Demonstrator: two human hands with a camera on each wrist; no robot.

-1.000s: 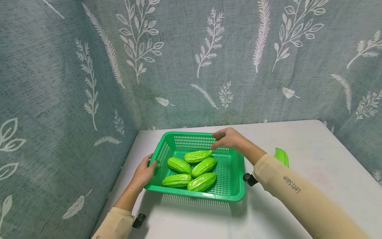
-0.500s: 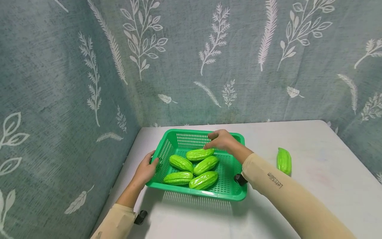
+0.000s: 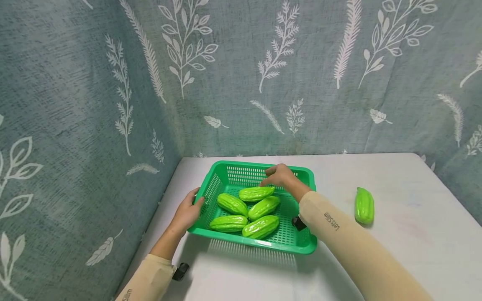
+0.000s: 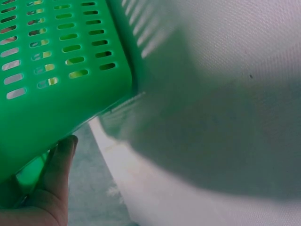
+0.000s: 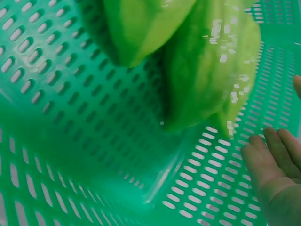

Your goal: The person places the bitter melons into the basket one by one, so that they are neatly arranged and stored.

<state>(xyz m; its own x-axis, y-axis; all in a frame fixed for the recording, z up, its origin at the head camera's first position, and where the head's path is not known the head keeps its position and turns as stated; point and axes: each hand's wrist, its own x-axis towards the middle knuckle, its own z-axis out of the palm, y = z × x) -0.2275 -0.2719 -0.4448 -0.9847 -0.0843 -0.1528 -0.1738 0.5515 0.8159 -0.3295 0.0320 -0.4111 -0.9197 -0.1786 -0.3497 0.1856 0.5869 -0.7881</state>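
Note:
A green plastic basket (image 3: 306, 240) holds several light green, ridged bitter melons (image 3: 260, 227). My left hand (image 3: 188, 211) grips the basket's left rim, thumb on the inner side; in the left wrist view part of that hand (image 4: 54, 186) shows at the basket's underside edge. My right hand (image 3: 280, 175) hovers over the back right part of the basket, just above the end of the farthest bitter melon (image 3: 256, 194). In the right wrist view its fingers (image 5: 261, 157) are extended and spaced from the melons (image 5: 211, 70), holding nothing.
One more bitter melon (image 3: 364, 205) lies on the white table (image 3: 406, 251) to the right of the basket, beyond my right sleeve (image 3: 339, 228). Leaf-patterned grey-green cloth (image 3: 233, 96) hangs behind the table and along its left side.
My right hand has moved slightly left over the basket, toward the farthest bitter melon. The lone melon on the table has come out from behind my sleeve. My left hand keeps its grip.

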